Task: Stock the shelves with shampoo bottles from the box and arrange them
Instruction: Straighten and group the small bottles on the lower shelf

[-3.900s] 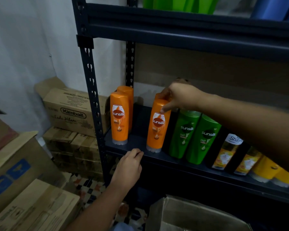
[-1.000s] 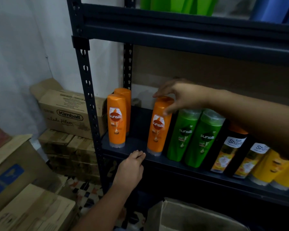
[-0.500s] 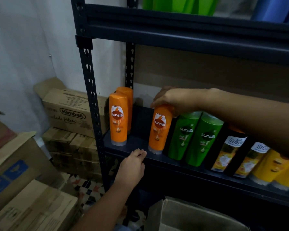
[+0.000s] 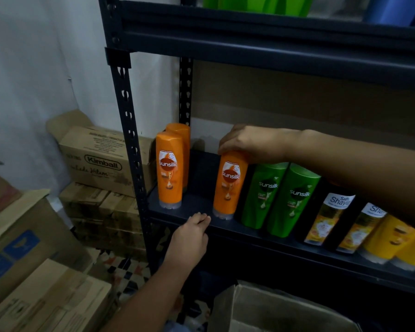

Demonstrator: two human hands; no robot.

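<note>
- Open box: sits on the floor below the shelf, nearest the viewer; its contents cannot be seen from here
- Left hand: fingers loosely curled, tips resting on the shelf edge; it holds nothing and sits in the same spot as a moment ago
- Right hand: half a second back it was settling over the cap; now it grasps the top of the orange bottle, which stands at the shelf front, leaning slightly against the green bottles
- Meaning for the task: judged to be the aligning step, with this bottle placed and only being squared up
- Open room: a bare gap lies between this bottle and the left orange pair by the post; good clearance overhead
- Edge risk: the bottle base sits near the front lip, so push it back, not forward
</note>
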